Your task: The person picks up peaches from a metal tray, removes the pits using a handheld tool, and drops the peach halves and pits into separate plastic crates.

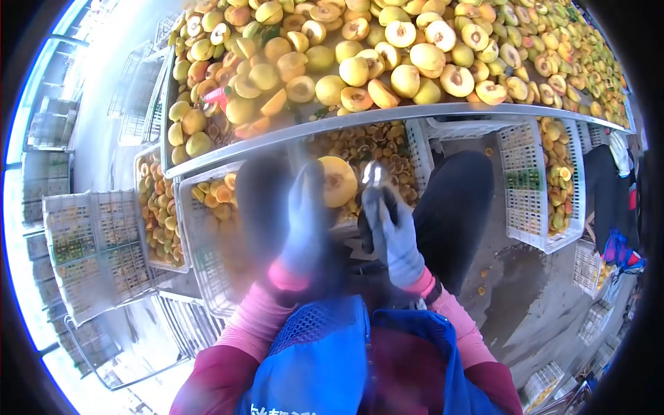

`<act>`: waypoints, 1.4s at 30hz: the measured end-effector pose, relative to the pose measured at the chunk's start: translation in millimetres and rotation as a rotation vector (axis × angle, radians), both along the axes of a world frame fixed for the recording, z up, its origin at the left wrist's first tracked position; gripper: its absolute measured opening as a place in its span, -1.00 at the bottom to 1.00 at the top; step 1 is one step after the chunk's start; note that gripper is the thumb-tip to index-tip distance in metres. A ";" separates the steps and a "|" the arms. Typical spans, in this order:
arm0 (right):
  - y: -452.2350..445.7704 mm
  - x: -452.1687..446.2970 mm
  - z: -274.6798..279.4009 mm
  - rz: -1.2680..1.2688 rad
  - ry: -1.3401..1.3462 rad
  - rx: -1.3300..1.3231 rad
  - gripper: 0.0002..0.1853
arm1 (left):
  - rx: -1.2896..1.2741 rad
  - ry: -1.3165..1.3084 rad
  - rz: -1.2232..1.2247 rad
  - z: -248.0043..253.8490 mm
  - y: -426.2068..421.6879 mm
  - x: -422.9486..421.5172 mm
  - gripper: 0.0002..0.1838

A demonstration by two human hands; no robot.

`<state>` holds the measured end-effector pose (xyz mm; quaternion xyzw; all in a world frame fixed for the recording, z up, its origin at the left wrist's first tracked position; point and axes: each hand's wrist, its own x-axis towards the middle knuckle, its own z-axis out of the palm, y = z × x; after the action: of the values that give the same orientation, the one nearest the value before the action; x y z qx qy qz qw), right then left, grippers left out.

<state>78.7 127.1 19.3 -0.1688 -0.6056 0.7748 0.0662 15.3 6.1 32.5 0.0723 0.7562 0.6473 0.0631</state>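
Observation:
My left hand [304,214], in a pale glove smeared by blur, holds a halved yellow peach [337,181] at its fingers, cut face up. My right hand [401,242], gloved too, is closed round dark-handled pliers [374,176] with a shiny metal head pointing away from me. The pliers' head is just right of the peach half, with a small gap between them. Both hands are over my lap, below the metal rim [415,112] of a table heaped with whole and halved peaches [353,71].
Below the table, a crate between my knees holds small brownish pieces [373,149]. White crates with peaches stand at left [207,256] and right [536,235]. Stacked crates [90,249] are farther left. A pink-handled object [216,95] lies among the fruit. Another person's dark-clad leg [605,187] is at right.

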 end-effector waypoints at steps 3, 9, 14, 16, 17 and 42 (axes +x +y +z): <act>1.2 14.0 3.7 0.200 0.059 0.563 -0.67 | -0.190 0.185 -0.069 -33.6 0.4 -3.6 -0.64; 2.3 4.9 11.3 0.091 0.004 0.533 -0.72 | 0.051 -0.002 0.020 -14.0 17.8 -3.9 -0.76; -2.1 -1.1 13.6 0.088 0.015 0.476 -0.69 | -0.169 0.186 0.005 -16.0 17.4 -3.9 -0.70; -3.1 -1.8 13.8 0.100 0.033 0.439 -0.67 | -0.122 0.165 -0.001 -12.0 17.4 -5.3 -0.71; -3.4 -0.8 10.6 0.141 0.010 0.384 -0.67 | -0.090 0.160 -0.009 -6.0 18.1 -6.2 -0.73; -31.9 23.6 -7.7 0.632 -0.115 -2.011 -0.51 | -0.145 0.631 -0.367 -23.5 -29.1 3.4 -0.65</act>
<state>102.3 95.2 11.6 -0.0170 0.2969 0.8930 -0.3379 18.7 -22.9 9.1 0.3980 0.7567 0.5159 -0.0529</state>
